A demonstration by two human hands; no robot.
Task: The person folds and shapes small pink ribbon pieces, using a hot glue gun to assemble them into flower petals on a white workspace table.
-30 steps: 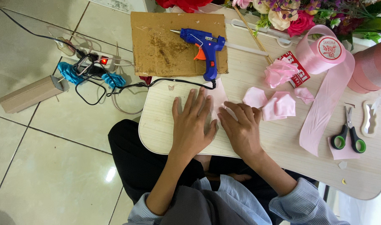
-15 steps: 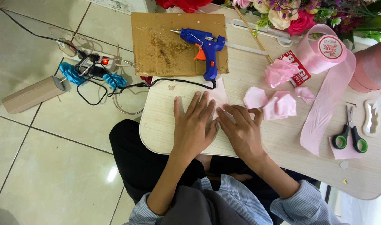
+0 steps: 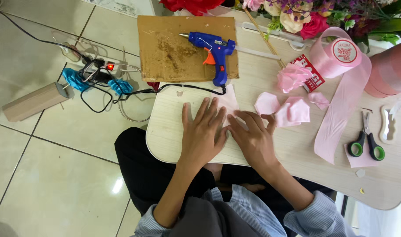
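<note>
Both hands, left point(image 3: 203, 134) and right point(image 3: 253, 139), lay flat with fingers spread, gripping nothing, pressing a pink ribbon piece point(image 3: 227, 100) onto the table point(image 3: 165, 131).

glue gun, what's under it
The blue glue gun lies on a brown cardboard sheet stained with old glue. Its handle end reaches past the cardboard's edge onto the pale table. The cardboard directly beneath it is covered.

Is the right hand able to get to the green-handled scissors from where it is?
Probably yes. The right hand lies flat on the pale wooden table, and only the flat pink ribbon strip lies between it and the green-handled scissors.
</note>
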